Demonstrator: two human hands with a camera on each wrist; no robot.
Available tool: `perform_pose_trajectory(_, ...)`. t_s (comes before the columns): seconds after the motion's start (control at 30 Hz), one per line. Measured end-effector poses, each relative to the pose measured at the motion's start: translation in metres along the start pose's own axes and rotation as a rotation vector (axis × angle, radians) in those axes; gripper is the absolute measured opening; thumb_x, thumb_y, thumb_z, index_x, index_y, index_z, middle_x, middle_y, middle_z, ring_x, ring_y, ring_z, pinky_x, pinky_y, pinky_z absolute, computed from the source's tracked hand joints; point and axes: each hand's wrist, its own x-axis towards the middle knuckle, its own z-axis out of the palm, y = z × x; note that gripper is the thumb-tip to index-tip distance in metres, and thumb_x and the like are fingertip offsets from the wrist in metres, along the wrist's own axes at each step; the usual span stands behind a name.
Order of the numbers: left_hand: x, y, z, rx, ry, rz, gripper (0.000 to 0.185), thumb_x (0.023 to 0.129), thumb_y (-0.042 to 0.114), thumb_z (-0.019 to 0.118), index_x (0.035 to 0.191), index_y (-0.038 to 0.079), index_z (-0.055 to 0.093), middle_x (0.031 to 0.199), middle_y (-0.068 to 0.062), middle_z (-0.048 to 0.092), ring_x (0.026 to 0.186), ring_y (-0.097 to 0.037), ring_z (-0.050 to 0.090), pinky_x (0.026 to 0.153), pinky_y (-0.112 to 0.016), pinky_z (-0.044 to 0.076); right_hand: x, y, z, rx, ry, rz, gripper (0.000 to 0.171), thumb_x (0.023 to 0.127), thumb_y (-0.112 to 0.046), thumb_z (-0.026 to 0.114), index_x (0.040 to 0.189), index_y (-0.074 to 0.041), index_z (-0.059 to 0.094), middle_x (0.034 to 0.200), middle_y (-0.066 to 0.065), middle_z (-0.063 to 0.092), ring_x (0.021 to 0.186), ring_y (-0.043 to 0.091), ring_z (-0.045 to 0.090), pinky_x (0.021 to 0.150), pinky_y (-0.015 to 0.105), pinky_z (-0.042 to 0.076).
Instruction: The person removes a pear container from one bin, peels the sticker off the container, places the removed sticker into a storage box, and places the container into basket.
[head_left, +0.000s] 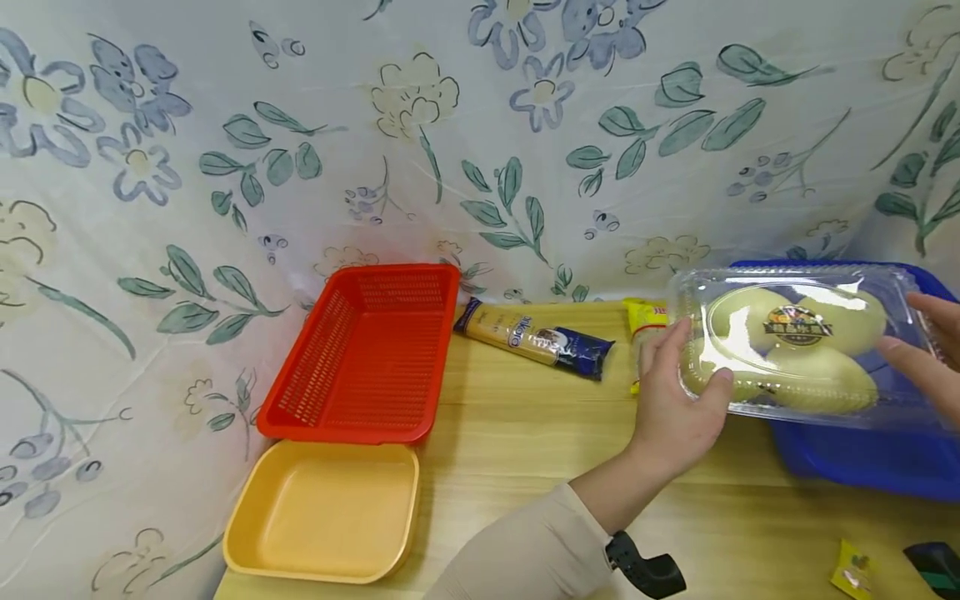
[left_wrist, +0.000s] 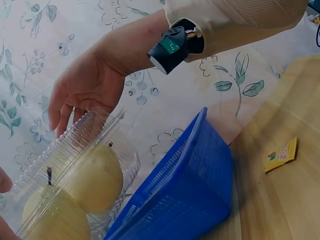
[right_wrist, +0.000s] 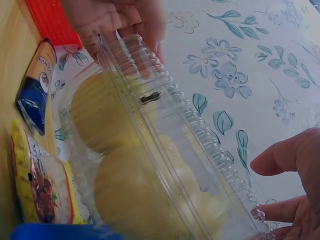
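A clear plastic clamshell box (head_left: 900,400) of several pale yellow-green pears (head_left: 821,379), with a round label (head_left: 797,325) on its lid, is held up over the blue basket (head_left: 855,462). My left hand (head_left: 678,417) grips its left end, the thumb along the near edge and fingers round the side. At the other end is my right hand (head_left: 933,358). Seen from the right wrist, the right thumb (right_wrist: 277,157) stands away from the plastic while the fingers touch the box's corner. Pear stems show through the plastic in both wrist views.
A red basket (head_left: 435,367) and a yellow tub (head_left: 412,500) stand at the left. Between them and the box lies a pasta packet (head_left: 536,337). A yellow bag (right_wrist: 42,182) sits partly behind my left hand. A small yellow sachet (head_left: 853,569) lies at the front right.
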Motion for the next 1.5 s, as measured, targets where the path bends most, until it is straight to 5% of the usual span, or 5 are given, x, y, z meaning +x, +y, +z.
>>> perform_pose_trajectory(0.47,-0.030,-0.017,-0.059,-0.110,0.104,-0.095,0.061,0.094,0.013,0.065,0.152,0.014,0.045,0.148,0.013,0.042,0.145,-0.009,0.036,0.125,-0.043,0.025,-0.045,-0.097,0.031,-0.090,-0.362,0.025,0.076,0.108,-0.037,0.047,0.165,-0.014,0.003,0.169,0.019,-0.006,0.151,0.054,0.000,0.119,0.065,0.008)
perform_pose_trajectory(0.73,-0.046,-0.024,-0.087,-0.094,0.131,-0.113,0.062,0.094,0.013,0.065,0.152,0.012,0.043,0.151,0.002,0.042,0.146,-0.014,0.036,0.124,-0.053,0.024,-0.057,-0.094,0.056,-0.045,-0.423,-0.024,0.076,0.106,-0.040,0.054,0.166,-0.021,0.011,0.169,0.024,0.006,0.149,0.056,0.014,0.105,-0.005,0.017)
perform_pose_trajectory(1.13,-0.068,-0.033,-0.126,-0.068,0.177,-0.165,0.064,0.093,0.010,0.065,0.153,0.012,0.043,0.150,-0.004,0.043,0.145,-0.025,0.036,0.120,-0.059,0.024,-0.078,-0.097,0.093,0.088,-0.345,-0.163,0.072,0.098,-0.019,0.070,0.160,-0.009,0.034,0.160,0.027,0.035,0.120,-0.030,0.028,0.092,-0.008,0.030)
perform_pose_trajectory(1.37,-0.084,-0.047,-0.148,0.003,0.228,-0.175,0.062,0.091,0.005,0.065,0.150,0.009,0.046,0.148,-0.007,0.046,0.141,-0.028,0.042,0.119,-0.054,0.032,-0.094,-0.103,0.121,0.103,-0.374,-0.156,0.071,0.096,-0.020,0.072,0.158,-0.007,0.038,0.160,0.025,0.038,0.133,0.054,0.047,0.088,-0.006,0.034)
perform_pose_trajectory(1.5,-0.093,-0.059,-0.157,0.071,0.243,-0.191,0.060,0.092,0.005,0.065,0.149,0.008,0.048,0.145,-0.010,0.049,0.131,-0.028,0.047,0.108,-0.043,0.043,-0.103,-0.103,0.136,0.101,-0.398,-0.137,0.071,0.096,-0.022,0.073,0.156,-0.005,0.040,0.159,0.028,0.039,0.131,0.055,0.050,0.088,-0.002,0.040)
